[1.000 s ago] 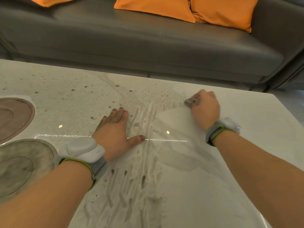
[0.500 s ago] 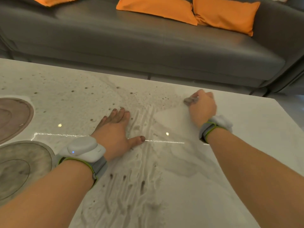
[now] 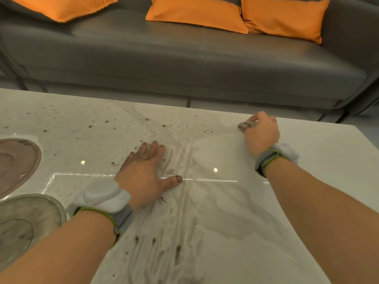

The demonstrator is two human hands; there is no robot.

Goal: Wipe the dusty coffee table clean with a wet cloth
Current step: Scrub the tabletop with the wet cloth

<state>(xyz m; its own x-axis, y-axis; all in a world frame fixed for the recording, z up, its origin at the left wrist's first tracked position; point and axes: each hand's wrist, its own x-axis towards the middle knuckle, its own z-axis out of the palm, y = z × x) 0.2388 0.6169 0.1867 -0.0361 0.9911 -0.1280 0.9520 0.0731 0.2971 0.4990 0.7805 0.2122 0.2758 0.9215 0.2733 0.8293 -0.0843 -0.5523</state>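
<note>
- Right of centre, near the far edge of the counter point(image 3: 307, 181), the right hand point(image 3: 261, 133) is curled tight around a grey cloth point(image 3: 246, 125), knuckles down, likely to bear weight into the wipe.
- Only a small wad of cloth shows past the fingers; the rest is hidden inside the fist, and its wetness cannot be told.
- Centre of frame, the left hand point(image 3: 143, 171) lies flat, fingers straight and thumb spread, holding nothing; it seems to brace the body.
- Streaked dust point(image 3: 174, 232) runs below it; the right part of the counter looks cleaner, the upper left speckled.
- Lower left, two round dishes point(image 3: 20, 222) are cut off by the frame edge.
- Upper frame: sofa point(image 3: 184, 68) with orange cushions point(image 3: 194, 15).
</note>
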